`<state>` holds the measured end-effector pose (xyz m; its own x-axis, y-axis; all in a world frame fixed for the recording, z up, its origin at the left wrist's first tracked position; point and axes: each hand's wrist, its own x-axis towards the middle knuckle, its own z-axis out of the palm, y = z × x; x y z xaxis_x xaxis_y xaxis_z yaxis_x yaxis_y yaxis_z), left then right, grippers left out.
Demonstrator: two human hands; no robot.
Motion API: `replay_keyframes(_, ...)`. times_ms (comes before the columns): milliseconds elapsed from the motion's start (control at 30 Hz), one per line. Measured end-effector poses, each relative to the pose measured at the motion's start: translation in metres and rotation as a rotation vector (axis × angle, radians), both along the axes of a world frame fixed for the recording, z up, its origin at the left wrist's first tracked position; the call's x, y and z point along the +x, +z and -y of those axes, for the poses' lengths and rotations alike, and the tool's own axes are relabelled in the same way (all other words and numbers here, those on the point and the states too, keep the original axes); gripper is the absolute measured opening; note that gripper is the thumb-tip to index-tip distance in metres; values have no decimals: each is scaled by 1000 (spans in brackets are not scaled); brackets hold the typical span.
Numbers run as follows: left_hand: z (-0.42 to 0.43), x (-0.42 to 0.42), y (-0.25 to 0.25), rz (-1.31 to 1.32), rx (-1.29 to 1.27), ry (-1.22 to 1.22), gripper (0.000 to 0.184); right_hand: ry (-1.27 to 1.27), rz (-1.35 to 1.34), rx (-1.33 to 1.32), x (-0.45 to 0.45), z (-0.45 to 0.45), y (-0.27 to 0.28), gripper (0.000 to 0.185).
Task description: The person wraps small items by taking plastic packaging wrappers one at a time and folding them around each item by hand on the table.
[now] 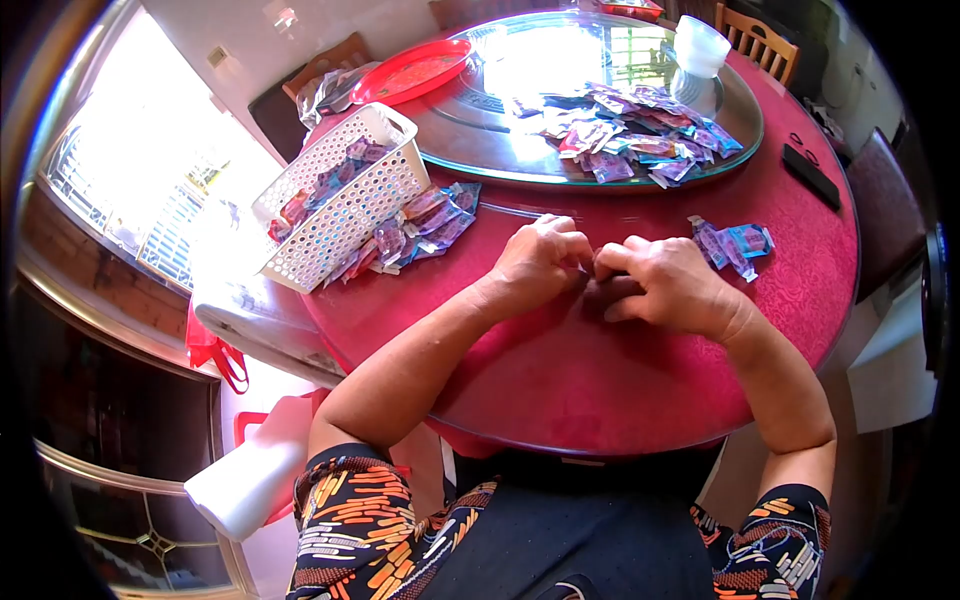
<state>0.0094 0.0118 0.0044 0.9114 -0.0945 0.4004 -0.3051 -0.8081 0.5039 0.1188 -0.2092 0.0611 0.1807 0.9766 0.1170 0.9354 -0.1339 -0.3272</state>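
Sachets (735,245): overlapping, unreadable | left hand (541,255), right hand (668,280): half-curled | hold hidden, can't tell

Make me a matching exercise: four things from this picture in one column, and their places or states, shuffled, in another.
Things
1. White perforated plastic basket
2. Flat black rectangular device
3. Big pile of small purple-and-blue packets
4. Left hand

Places or states
A. On the round glass turntable
B. Close beside the right hand
C. Partly filled with packets
D. Near the round red table's right edge

Pairs: 1-C, 2-D, 3-A, 4-B
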Motion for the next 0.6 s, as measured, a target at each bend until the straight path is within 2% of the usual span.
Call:
replay_keyframes(167,8,-3,6,-94,-97,32,17,-81,1,-121,14,11,19,40)
replay_keyframes(300,6,-1,2,-47,-27,51,16,6,150,50,-2,1,5,37)
replay_keyframes(367,4,1,-5,-2,24,79,15,35,181,41,-11,-4,-3,36)
replay_keyframes(500,11,-4,7,-50,-21,87,14,-17,-1,-22,8,4,3,42)
replay_keyframes(600,13,-5,9,-114,-57,96,13,-97,-8,-132,15,9,20,40)
